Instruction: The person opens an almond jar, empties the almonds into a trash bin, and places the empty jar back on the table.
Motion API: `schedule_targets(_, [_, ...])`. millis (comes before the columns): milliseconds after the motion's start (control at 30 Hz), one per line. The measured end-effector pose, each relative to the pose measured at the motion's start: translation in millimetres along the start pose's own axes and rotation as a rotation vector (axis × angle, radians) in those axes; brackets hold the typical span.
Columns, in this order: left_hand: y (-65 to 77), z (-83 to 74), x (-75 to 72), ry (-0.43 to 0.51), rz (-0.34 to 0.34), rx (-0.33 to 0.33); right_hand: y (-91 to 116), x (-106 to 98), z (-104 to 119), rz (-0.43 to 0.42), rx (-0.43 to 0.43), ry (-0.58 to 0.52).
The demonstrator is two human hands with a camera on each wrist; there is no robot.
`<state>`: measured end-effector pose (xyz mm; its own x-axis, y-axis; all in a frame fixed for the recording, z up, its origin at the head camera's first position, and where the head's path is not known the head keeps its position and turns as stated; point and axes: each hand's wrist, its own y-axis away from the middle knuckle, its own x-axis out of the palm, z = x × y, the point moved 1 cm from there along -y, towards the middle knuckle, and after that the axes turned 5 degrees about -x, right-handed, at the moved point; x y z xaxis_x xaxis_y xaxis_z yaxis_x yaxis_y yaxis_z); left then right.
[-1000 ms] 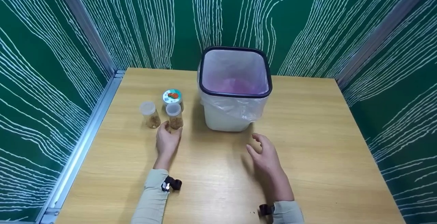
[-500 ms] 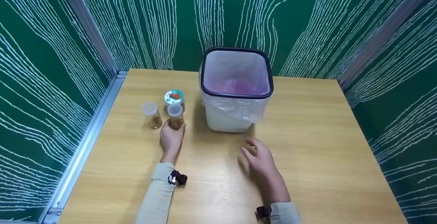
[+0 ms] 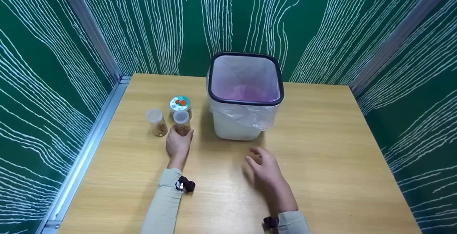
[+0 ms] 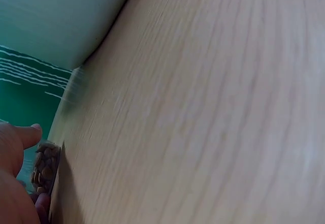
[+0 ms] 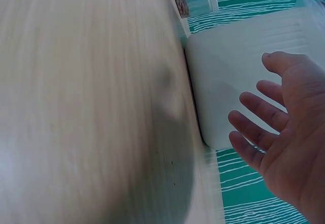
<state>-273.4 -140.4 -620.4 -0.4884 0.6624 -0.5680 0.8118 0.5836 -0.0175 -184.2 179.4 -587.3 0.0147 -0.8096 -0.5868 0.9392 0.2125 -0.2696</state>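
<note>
Brown-filled jar [image 3: 182, 121], upright, gripped low in left hand [image 3: 178, 144]

The head view is evenly bright, with pale glare on the table [image 3: 221, 200] toward six o'clock and soft shadows at nine o'clock of the bin [image 3: 234, 128] and eight o'clock of the right hand [image 3: 266, 166]. Both wrist views look hazy and soft.
</note>
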Motion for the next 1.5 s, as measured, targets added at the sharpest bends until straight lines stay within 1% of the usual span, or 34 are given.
schedule_targets(200, [2.4,2.9,2.5,0.009,-0.011,0.016,-1.3,3.7,1.8,-0.004,-0.004,0.002])
schedule_targets(367, [6.7,0.5,0.8,0.005,-0.036,0.055,-2.8,6.1,2.5,0.007,0.015,-0.015])
schedule_targets(600, [19.2,-3.0,-5.0,0.017,-0.035,0.122,-2.1,10.1,2.5,0.024,0.05,-0.025])
schedule_targets(667, [22.7,-4.5,-7.8,0.022,-0.041,0.154,-1.8,10.1,3.1,0.023,0.051,-0.026])
schedule_targets(800, [30.4,-8.8,-17.1,0.045,-0.05,0.226,-2.8,9.0,3.8,0.021,0.005,-0.023])
schedule_targets(900, [36.7,-12.6,-25.7,0.066,-0.047,0.27,-3.7,8.0,3.4,0.028,-0.011,-0.027])
schedule_targets(1067, [46.9,-17.2,-37.7,0.081,-0.024,0.33,-1.5,6.9,4.0,0.037,0.005,-0.045])
schedule_targets(1300, [59.4,-18.2,-46.9,0.101,0.01,0.472,1.9,-1.8,12.5,0.022,0.02,-0.073])
schedule_targets(1367, [62.7,-20.3,-49.4,0.093,0.017,0.508,1.8,-5.6,14.3,0.014,0.034,-0.07])
schedule_targets(1500, [68.1,-27.4,-54.3,0.065,0.012,0.576,0.1,-14.4,19.2,-0.001,0.061,-0.06])
